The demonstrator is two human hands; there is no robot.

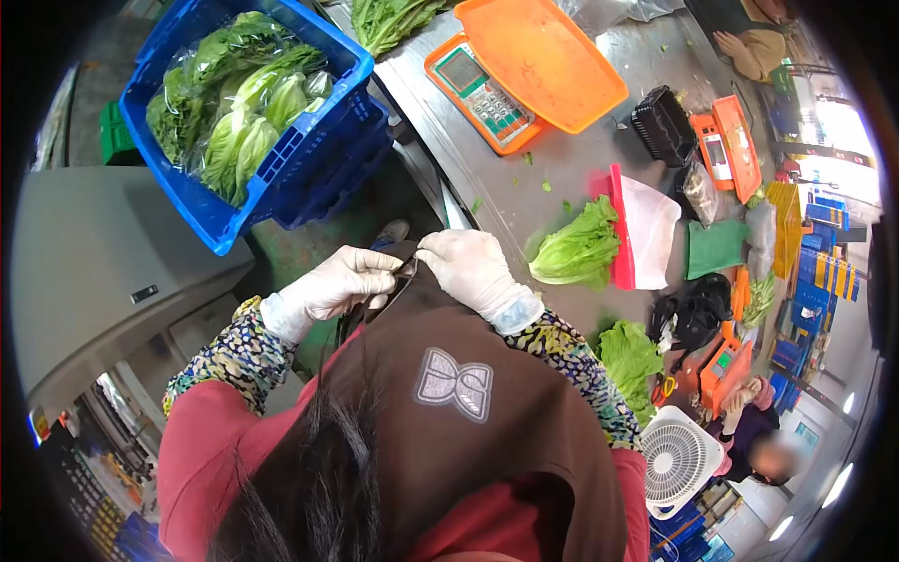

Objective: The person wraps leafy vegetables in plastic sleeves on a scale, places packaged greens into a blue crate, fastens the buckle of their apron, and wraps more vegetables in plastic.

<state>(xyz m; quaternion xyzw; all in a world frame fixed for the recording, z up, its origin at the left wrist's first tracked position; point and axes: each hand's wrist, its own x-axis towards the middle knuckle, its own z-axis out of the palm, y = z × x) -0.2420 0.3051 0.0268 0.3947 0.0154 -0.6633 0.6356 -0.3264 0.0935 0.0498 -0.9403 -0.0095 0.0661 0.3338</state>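
Note:
My left hand (339, 284), in a white glove, pinches the edge of the brown apron (524, 421) at waist height. Close beside it, my right hand (475, 274), gloved too, has its fingers closed on the same apron edge. The cloth gapes a little between them, like a pocket opening. A pale, pointed blade-like strip (455, 212) shows just beyond the right fingers; I cannot tell whether that hand holds it. Patterned sleeves cover both forearms. A head of romaine lettuce (577, 245) lies on the metal table to the right of my right hand.
A blue crate (335, 28) of bagged lettuce stands at upper left. On the metal table (524, 201) are an orange scale (552, 56), a red-edged white bag (648, 229), a black basket (663, 126) and more lettuce (629, 361). A white fan (676, 459) and another person (749, 440) are at lower right.

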